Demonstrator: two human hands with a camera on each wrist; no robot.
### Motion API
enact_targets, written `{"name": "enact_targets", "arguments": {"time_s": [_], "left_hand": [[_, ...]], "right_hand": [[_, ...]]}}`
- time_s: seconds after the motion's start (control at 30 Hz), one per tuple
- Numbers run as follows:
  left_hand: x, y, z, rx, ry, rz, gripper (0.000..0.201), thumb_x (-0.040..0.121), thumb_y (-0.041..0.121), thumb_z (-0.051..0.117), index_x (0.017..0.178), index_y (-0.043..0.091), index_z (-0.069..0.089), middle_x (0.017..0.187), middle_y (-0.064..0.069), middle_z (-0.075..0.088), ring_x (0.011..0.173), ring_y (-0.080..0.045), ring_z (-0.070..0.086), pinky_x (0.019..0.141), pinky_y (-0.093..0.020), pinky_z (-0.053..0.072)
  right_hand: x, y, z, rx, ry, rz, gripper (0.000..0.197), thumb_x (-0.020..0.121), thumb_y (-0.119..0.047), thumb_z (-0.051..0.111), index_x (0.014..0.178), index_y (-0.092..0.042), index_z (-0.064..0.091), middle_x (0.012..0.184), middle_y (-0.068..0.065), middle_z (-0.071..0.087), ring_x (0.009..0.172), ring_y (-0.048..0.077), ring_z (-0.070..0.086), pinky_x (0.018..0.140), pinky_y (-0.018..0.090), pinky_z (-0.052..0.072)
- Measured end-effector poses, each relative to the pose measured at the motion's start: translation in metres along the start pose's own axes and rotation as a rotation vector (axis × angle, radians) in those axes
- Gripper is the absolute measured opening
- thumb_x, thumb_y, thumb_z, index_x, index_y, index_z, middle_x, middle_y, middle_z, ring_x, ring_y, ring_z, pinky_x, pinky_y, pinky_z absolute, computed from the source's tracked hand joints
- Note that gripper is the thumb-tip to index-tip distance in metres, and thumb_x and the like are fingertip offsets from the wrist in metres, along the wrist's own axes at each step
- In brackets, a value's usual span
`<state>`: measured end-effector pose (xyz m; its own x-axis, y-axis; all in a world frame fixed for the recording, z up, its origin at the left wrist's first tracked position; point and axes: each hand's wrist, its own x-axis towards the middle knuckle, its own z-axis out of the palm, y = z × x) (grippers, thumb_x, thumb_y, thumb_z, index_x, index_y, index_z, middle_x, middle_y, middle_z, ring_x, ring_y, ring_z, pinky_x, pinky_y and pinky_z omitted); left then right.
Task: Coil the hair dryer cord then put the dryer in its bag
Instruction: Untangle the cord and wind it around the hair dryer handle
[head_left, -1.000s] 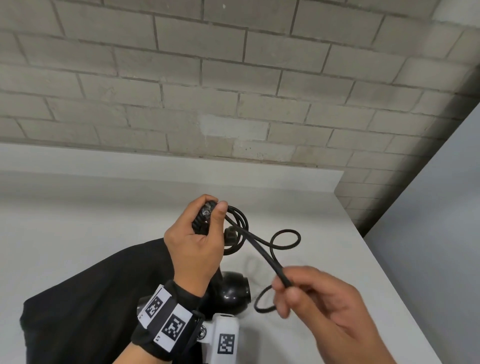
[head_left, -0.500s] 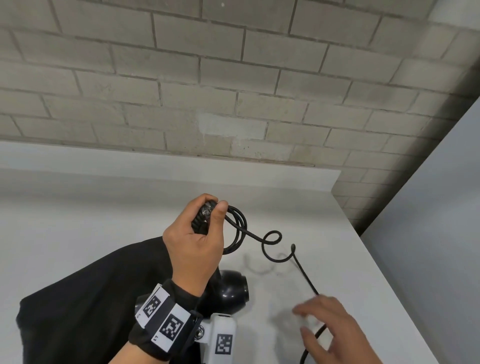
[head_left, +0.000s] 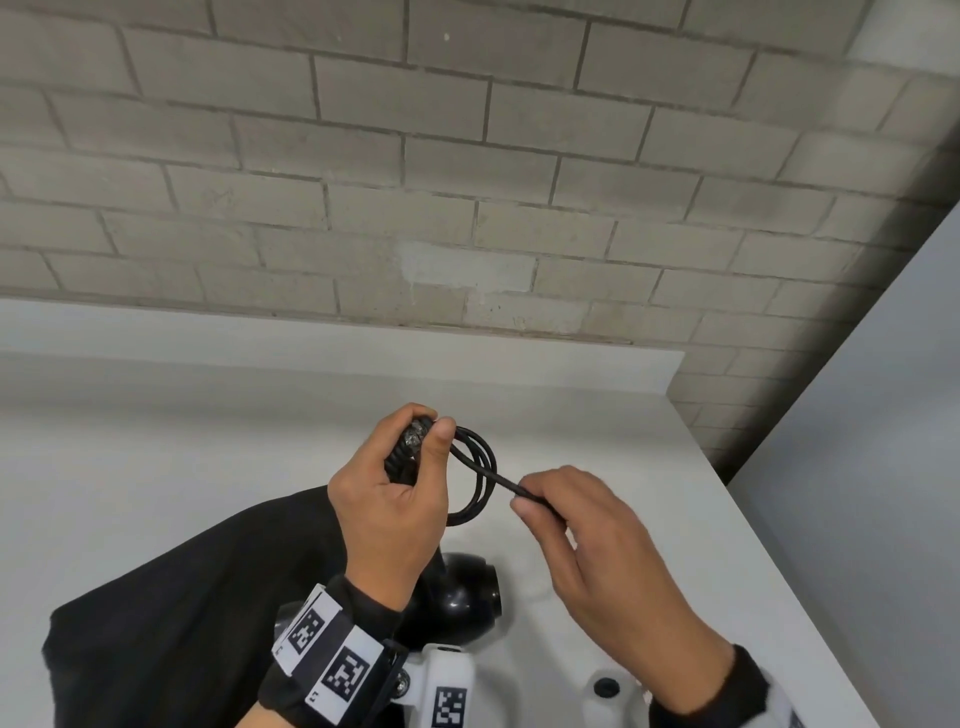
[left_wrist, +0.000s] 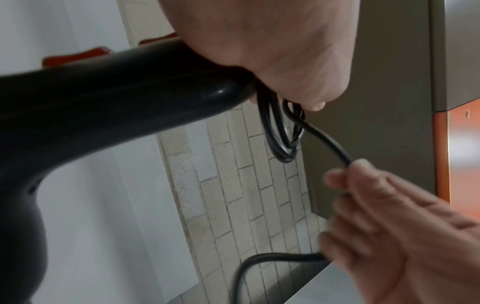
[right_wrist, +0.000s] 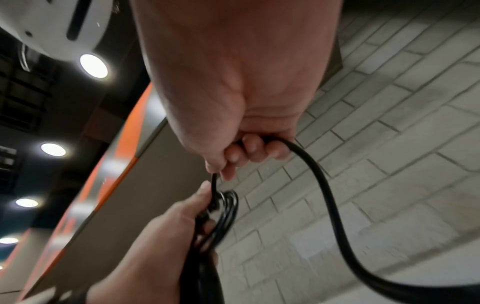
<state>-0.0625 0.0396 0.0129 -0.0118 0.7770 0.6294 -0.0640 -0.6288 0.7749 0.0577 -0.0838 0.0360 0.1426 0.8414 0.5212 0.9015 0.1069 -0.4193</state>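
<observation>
Head view, left hand (head_left: 387, 512) gripping upright dryer (head_left: 457, 597) handle, right hand (head_left: 587, 535) pinching cord (head_left: 480, 467)

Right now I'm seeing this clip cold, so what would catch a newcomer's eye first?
The two hands meeting mid-frame above the white counter: the left hand grips the black hair dryer by its handle with loops of cord held at its top. The right hand pinches the free run of the cord just right of the loops. A black bag lies on the counter at lower left, behind the left wrist.
</observation>
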Motion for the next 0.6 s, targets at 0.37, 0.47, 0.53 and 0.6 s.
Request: {"name": "enact_targets", "arguments": {"time_s": [0.37, 0.47, 0.53, 0.6], "left_hand": [[-0.003, 0.0, -0.01, -0.065, -0.132, 0.165, 0.038, 0.095, 0.055, 0.054, 0.098, 0.02, 0.068, 0.067, 0.001, 0.064, 0.056, -0.011, 0.059, 0.056, -0.021, 0.048], [-0.003, 0.004, -0.014, -0.094, -0.198, 0.189, 0.045, 0.089, 0.063, 0.057, 0.101, 0.021, 0.066, 0.06, 0.0, 0.059, 0.049, -0.013, 0.054, 0.052, -0.021, 0.046], [-0.002, 0.004, -0.015, -0.102, -0.208, 0.173, 0.046, 0.083, 0.06, 0.067, 0.099, 0.017, 0.067, 0.063, 0.01, 0.058, 0.048, -0.01, 0.054, 0.049, -0.022, 0.047], [-0.001, 0.003, -0.015, -0.097, -0.204, 0.17, 0.041, 0.08, 0.055, 0.073, 0.095, 0.017, 0.069, 0.063, 0.012, 0.058, 0.046, -0.011, 0.053, 0.048, -0.026, 0.047]], "right_hand": [[0.063, -0.028, -0.033, 0.184, 0.09, -0.171, 0.014, 0.094, -0.021, 0.061, 0.091, -0.012, 0.071, 0.069, -0.015, 0.045, 0.065, 0.001, 0.044, 0.066, 0.007, 0.033], [0.072, -0.027, -0.026, 0.275, 0.071, -0.111, 0.014, 0.094, -0.024, 0.061, 0.091, -0.015, 0.072, 0.07, -0.01, 0.058, 0.068, 0.007, 0.052, 0.064, 0.012, 0.038], [0.075, -0.027, -0.022, 0.349, 0.048, -0.057, 0.014, 0.094, -0.026, 0.061, 0.09, -0.017, 0.071, 0.073, -0.005, 0.063, 0.069, 0.013, 0.056, 0.064, 0.019, 0.043], [0.077, -0.027, -0.017, 0.436, 0.021, 0.005, 0.014, 0.094, -0.025, 0.061, 0.088, -0.017, 0.071, 0.072, -0.007, 0.065, 0.065, 0.01, 0.056, 0.062, 0.02, 0.044]]}}
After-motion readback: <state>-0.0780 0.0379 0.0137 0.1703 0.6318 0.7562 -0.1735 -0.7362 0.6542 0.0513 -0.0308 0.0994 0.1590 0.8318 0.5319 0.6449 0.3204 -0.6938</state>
